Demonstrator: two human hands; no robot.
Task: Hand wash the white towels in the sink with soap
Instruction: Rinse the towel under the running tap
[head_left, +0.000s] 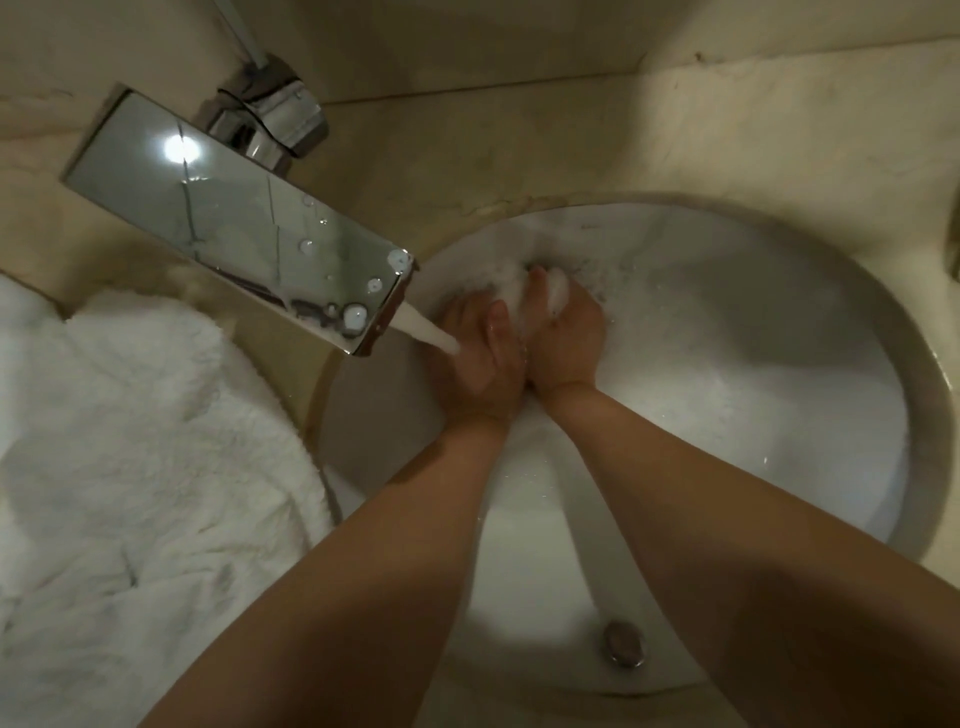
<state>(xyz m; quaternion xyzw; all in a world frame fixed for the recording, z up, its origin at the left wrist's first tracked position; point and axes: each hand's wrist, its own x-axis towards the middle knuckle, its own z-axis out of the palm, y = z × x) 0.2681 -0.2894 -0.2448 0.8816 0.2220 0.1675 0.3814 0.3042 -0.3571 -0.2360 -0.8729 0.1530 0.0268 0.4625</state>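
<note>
**Scrubbing a sudsy white towel under running water in the basin**

Both hands worked side by side inside the white sink, toward its far-left wall. Left hand lay knuckles-up, fingers curled down over a bunched, foamy white towel; thumb pointed toward the far rim. Right hand touched the left along the thumb side, fingers curled around the same wad, suds showing between and above the fingers. How much of the towel lay beneath the palms could not be determined.

Water stream ran from the lip of the flat chrome faucet spout and struck the back of the left hand. Spout surface carried droplets and foam spots near its outlet.

Second white towel, fluffy, lay piled on the beige countertop at the sink's left edge, overlapping the rim. Metal drain stopper was visible at the near side of the basin, between the forearms.
</note>
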